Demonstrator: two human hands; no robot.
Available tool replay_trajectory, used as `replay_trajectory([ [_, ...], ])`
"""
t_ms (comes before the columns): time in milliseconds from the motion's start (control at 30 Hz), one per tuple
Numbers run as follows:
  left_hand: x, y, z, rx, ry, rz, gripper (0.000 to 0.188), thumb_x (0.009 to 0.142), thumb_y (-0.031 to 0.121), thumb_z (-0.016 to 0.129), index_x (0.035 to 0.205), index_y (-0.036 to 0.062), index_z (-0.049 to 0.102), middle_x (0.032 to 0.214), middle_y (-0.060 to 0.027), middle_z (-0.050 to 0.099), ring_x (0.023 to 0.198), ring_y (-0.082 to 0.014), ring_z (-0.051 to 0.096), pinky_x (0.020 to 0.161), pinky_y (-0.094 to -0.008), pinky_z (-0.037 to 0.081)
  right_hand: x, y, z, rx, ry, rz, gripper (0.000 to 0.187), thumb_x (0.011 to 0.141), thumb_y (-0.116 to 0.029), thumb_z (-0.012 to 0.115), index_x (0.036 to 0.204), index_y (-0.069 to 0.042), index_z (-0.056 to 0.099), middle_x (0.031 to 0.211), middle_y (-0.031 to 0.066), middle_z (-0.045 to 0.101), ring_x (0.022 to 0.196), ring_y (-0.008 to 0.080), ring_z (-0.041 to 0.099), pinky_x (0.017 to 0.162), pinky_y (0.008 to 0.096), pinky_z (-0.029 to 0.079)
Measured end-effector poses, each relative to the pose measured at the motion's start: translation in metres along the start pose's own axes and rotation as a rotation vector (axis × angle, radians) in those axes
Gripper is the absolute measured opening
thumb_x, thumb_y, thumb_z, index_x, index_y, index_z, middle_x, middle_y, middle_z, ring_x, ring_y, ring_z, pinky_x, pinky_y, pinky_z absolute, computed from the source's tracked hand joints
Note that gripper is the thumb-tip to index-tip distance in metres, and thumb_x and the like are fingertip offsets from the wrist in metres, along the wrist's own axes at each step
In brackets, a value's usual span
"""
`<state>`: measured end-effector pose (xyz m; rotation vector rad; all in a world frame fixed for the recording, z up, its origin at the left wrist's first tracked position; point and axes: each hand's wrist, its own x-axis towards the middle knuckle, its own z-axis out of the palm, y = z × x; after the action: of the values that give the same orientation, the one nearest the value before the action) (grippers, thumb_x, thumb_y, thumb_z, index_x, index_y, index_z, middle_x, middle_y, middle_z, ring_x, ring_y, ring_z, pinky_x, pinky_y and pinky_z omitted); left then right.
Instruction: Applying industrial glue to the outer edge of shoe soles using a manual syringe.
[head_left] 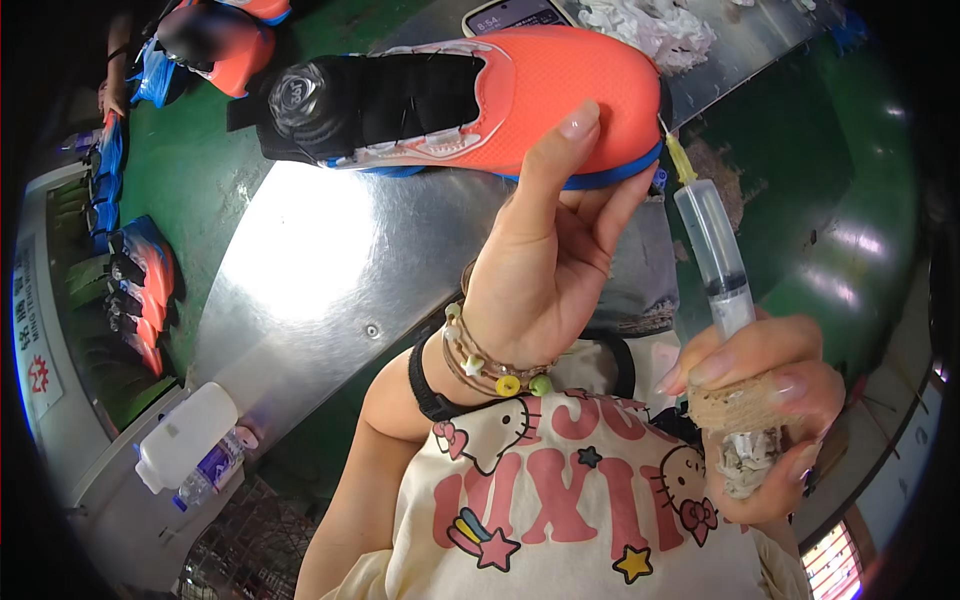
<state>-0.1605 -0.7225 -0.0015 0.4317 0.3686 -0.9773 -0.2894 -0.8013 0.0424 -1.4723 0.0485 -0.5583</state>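
the orange shoe (pixel 580 90), closest to the camera, is held up over the metal table (pixel 300 320), a clear round piece (pixel 297 95) in its black opening. off to the left are a white jug (pixel 187 435) and, just beside it, a smaller clear bottle (pixel 212 472), contents of both unclear. the left hand (pixel 545 235) grips the shoe's toe, thumb on top, while the right hand (pixel 775 410), apart from the shoe at lower right, is closed around a clear syringe (pixel 708 235), its yellow-based needle (pixel 681 158) at the toe edge.
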Motion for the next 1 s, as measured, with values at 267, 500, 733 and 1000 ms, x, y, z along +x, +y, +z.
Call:
replay_trajectory([
  [267, 0.001, 0.002, 0.009, 0.021, 0.029, 0.052, 0.035, 0.078, 0.024, 0.062, 0.105, 0.0035, 0.052, 0.102, -0.006, 0.057, 0.092, -0.0148, 0.057, 0.083, -0.0224, 0.048, -0.001, 0.012, -0.019, -0.036, -0.153, -0.052, 0.039, 0.086, -0.037, 0.035, 0.104, -0.002, 0.042, 0.087, 0.0191, 0.045, 0.059, 0.0242, 0.048, 0.052, 0.0326, 0.047],
  [500, -0.007, 0.012, 0.008, 0.036, 0.023, 0.067, 0.037, 0.081, 0.025, 0.058, 0.11, 0.0054, 0.048, 0.108, -0.0051, 0.055, 0.099, -0.0159, 0.053, 0.091, -0.0266, 0.042, 0.002, 0.016, -0.015, 0.017, 0.055, -0.184, 0.044, 0.082, -0.038, 0.039, 0.108, -0.002, 0.039, 0.087, 0.0199, 0.043, 0.055, 0.025, 0.045, 0.048, 0.0323, 0.041],
  [733, -0.072, 0.106, -0.105, 0.394, 0.149, 0.324, 0.049, 0.075, 0.032, 0.063, 0.117, 0.0133, 0.046, 0.113, -0.003, 0.052, 0.104, -0.0139, 0.05, 0.069, -0.0233, 0.049, 0.011, 0.033, -0.033, -0.087, 0.373, -0.107, 0.05, 0.081, -0.041, 0.037, 0.108, 0.001, 0.039, 0.089, 0.0216, 0.046, 0.06, 0.0252, 0.049, 0.052, 0.0325, 0.042],
  [1000, -0.09, 0.382, -0.23, 0.273, 0.692, 0.796, 0.045, 0.074, 0.028, 0.065, 0.105, -0.0013, 0.049, 0.108, -0.0103, 0.053, 0.093, -0.026, 0.057, 0.077, -0.0325, 0.05, 0.041, 0.051, -0.046, -0.06, 0.41, -0.129, 0.049, 0.078, -0.032, 0.034, 0.11, 0.005, 0.04, 0.09, 0.0208, 0.047, 0.064, 0.0244, 0.048, 0.057, 0.0309, 0.037],
])
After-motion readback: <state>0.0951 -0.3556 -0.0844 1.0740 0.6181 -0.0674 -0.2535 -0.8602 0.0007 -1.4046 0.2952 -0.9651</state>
